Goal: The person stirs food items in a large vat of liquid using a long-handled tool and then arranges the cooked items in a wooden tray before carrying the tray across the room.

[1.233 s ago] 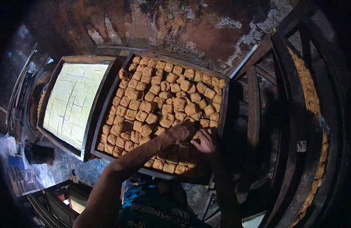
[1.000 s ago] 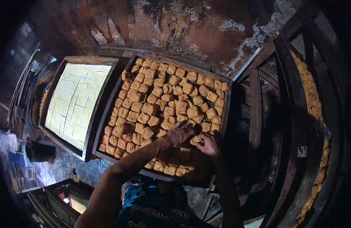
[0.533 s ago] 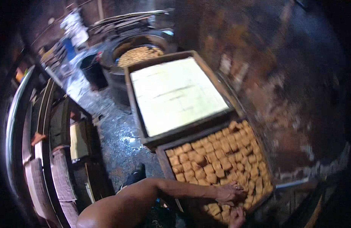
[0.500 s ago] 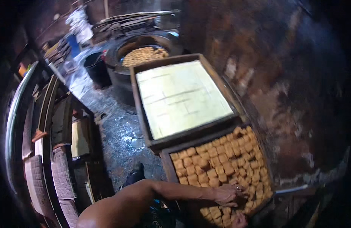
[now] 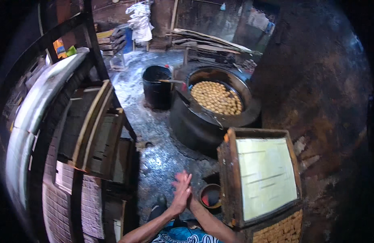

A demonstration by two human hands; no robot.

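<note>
My left hand (image 5: pixel 180 200) and my right hand (image 5: pixel 179 178) are pressed together in front of my body, above the wet floor. The left lies over the right, hiding much of it. Fingers on both look stretched out, the right ones smeared by motion, and I see nothing held. To the right of them stands a wooden frame (image 5: pixel 231 174) holding a pale, scored slab (image 5: pixel 265 174), which looks like tofu. Below that, at the lower edge, lies a tray of browned fried pieces (image 5: pixel 282 231). A round bowl (image 5: pixel 210 194) with something red in it is beside my right wrist.
Ahead is a large round vat (image 5: pixel 203 125) with many browned pieces (image 5: pixel 215 97) floating in it. A black bucket (image 5: pixel 157 87) with a stick across it stands left of the vat. Wooden racks with trays (image 5: pixel 94 129) line the left. Planks (image 5: pixel 211 42) are stacked behind.
My hands have left the fried pieces in the tray, moved left and come together over the floor. The view has swung up and to the left, showing more of the vat and racks.
</note>
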